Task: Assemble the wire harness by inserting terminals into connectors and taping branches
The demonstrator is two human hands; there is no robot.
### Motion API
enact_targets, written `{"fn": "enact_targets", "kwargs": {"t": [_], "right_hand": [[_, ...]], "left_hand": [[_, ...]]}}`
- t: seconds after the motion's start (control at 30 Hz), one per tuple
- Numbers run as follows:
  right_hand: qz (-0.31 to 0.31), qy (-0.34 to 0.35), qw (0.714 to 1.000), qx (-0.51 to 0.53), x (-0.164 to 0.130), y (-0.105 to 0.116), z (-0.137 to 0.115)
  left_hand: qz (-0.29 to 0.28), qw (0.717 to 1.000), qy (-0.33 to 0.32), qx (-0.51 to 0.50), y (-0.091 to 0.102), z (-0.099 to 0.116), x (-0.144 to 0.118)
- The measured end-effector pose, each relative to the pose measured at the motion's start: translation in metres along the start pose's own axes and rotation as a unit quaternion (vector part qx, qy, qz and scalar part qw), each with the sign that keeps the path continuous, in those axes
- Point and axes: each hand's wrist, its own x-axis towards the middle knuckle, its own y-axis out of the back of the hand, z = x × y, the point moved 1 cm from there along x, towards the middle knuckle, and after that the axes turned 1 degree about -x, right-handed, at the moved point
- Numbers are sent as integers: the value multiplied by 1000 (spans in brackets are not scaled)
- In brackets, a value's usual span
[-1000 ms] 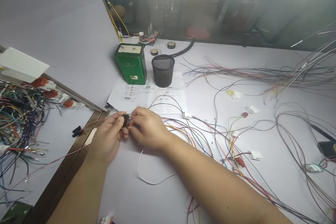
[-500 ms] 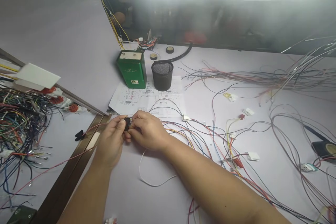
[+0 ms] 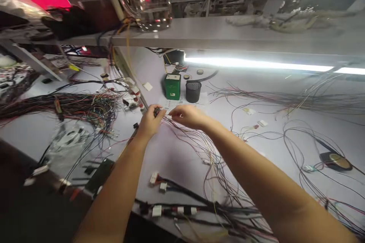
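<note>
My left hand (image 3: 149,124) is closed round a black connector (image 3: 156,111), with part of it showing between thumb and fingers. Close by on the right, my right hand (image 3: 189,116) has thumb and fingertips pinched at a small white connector (image 3: 169,117). Thin wires (image 3: 185,131) run from between the hands down to the right over the table. The exact contact between fingertips and white piece is small and blurred. Behind the hands lies a printed wiring sheet (image 3: 203,100), partly covered.
A green box (image 3: 172,87) and a black mesh cup (image 3: 193,92) stand behind my hands. Wire bundles (image 3: 94,102) fill the left side. Taped harnesses with white connectors (image 3: 156,210) lie in front. A shelf (image 3: 199,41) spans above, holding a glass jug (image 3: 145,0).
The view has tilted up and pulled back, bringing in the shelf and front harnesses. My right hand has moved slightly off the black connector and now pinches a white connector.
</note>
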Motion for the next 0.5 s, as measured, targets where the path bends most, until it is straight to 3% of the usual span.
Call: {"fn": "enact_targets", "kwargs": {"t": [0.13,0.27,0.4,0.5], "right_hand": [[79,1,996,-32,-38,25,-16],[131,130,981,-58,-71,49,-69],[106,189,976,-27,-87,71,-146],[61,174,983,24,-97,82,-187]], "left_hand": [[3,989,-104,103,33,58,-16],[9,980,-181,84,65,129,-53],[6,975,-222,-8,94,196,-87],[38,959,-280,37,113,232,-106]]}}
